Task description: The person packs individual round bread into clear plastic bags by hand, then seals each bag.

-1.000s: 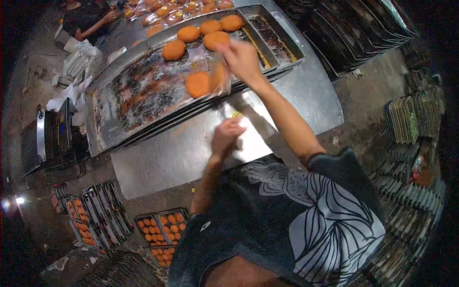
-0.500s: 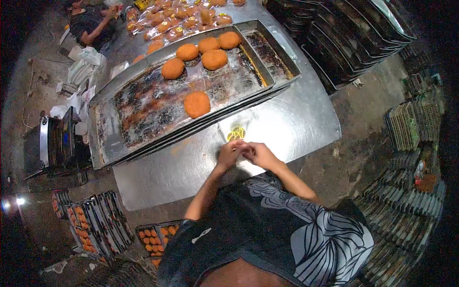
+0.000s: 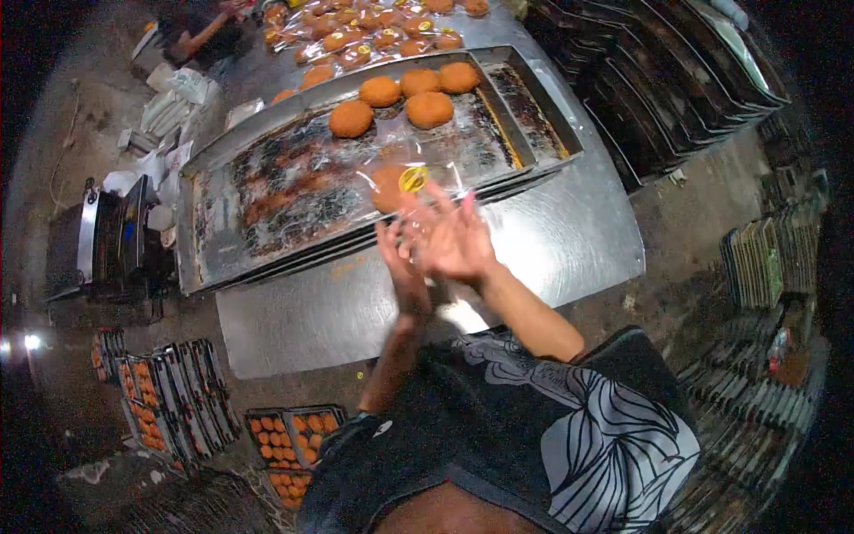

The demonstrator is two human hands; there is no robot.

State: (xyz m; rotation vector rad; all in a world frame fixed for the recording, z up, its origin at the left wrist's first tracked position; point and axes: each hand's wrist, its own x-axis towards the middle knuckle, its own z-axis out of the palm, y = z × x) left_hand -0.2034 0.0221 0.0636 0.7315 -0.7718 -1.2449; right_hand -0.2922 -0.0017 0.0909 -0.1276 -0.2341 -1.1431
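Observation:
A clear plastic bag (image 3: pixel 436 171) with a yellow round sticker is over the near part of the top tray (image 3: pixel 209 271), overlapping a round orange-brown bun (image 3: pixel 385 189). My right hand (image 3: pixel 452 240) is palm up with its fingers apart, blurred, and its fingertips reach the bag's lower edge. Close beside it on the left, my left hand (image 3: pixel 402 262) is raised, fingers apart and partly blurred. Whether any finger touches the bag is unclear. Several more buns (image 3: pixel 430 110) sit near the tray's far side.
Bagged buns (image 3: pixel 338 40) cover the far part of the metal table (image 3: pixel 294 334). Dark stacked trays (image 3: pixel 676 80) stand at the right. Trays of buns (image 3: pixel 285 440) are low at the left front. Another person's arm (image 3: pixel 206 34) shows at the upper left.
Both hands have moved from the metal table up towards the tray, and their fingers have spread. The yellow sticker has gone from the table to over the near bun. The view has shifted slightly.

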